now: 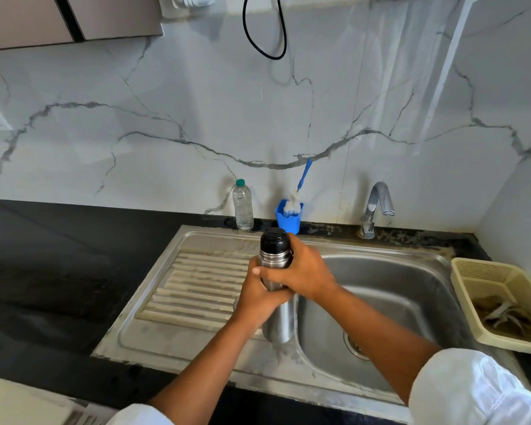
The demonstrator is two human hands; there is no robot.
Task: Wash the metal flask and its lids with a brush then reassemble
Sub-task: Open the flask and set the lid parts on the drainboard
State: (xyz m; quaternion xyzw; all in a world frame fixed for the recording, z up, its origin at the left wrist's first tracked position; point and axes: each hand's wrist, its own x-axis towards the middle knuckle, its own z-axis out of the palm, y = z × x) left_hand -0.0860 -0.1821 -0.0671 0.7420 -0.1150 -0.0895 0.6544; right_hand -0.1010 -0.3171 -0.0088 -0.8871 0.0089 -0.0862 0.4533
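left hand (258,297) + right hand (302,271): both grips closed round metal flask (281,320), upright at sink (396,283) drainboard edge, base possibly touching it. black lid (274,239) on. brush (301,182) in blue cup (287,221) on bench (74,271) behind.

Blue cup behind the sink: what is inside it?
A bottle brush stands in the blue cup, white bristles down, blue handle leaning up to the right. The cup's opaque wall hides its bottom, the brush tip and any water.
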